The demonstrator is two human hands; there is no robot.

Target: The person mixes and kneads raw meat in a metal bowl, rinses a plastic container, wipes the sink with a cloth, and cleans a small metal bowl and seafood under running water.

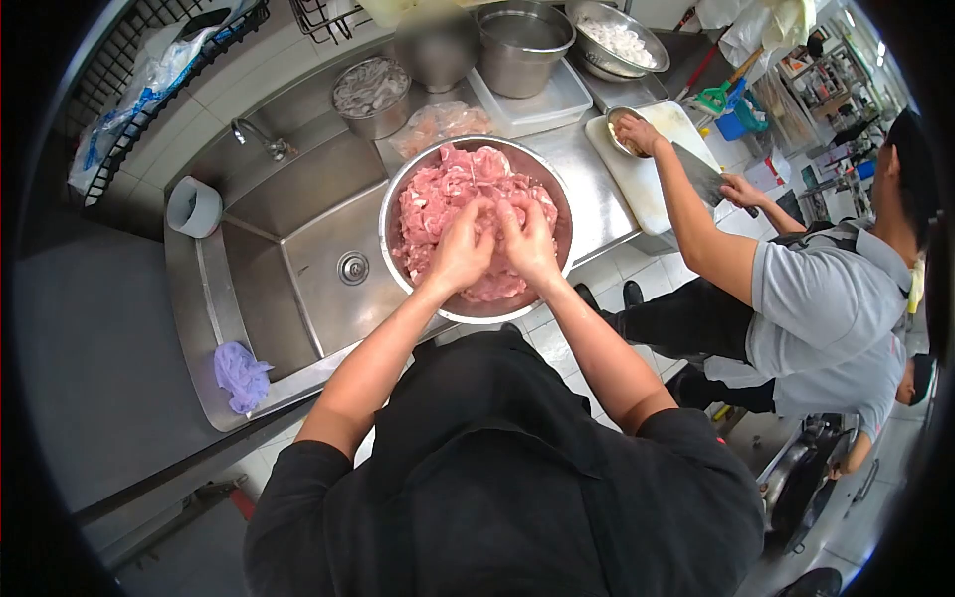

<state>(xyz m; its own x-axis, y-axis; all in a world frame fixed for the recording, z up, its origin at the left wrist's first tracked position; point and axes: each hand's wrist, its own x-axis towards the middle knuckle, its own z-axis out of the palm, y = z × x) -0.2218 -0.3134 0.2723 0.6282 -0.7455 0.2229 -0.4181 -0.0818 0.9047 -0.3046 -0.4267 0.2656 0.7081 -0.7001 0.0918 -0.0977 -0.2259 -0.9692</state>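
A wide steel bowl (387, 214) full of raw pink meat pieces (428, 214) sits at the sink's right edge. Both my hands are over the middle of the meat, close together. My left hand (463, 249) has its fingers curled in against the meat. Beside it, my right hand (527, 241) is bent the same way, fingertips toward the left hand's. What lies under the fingers is partly hidden, but pink meat shows between the hands. A clear bag of pinkish pieces (443, 124) lies just behind the bowl.
Left is the steel sink (313, 289) with a faucet (261, 139) and purple crumpled plastic (241, 376). Behind stand a pot of greyish food (372, 90) and a tall steel pot (524, 45). At right, a co-worker holds a cleaver (699, 174) over a white cutting board (637, 179).
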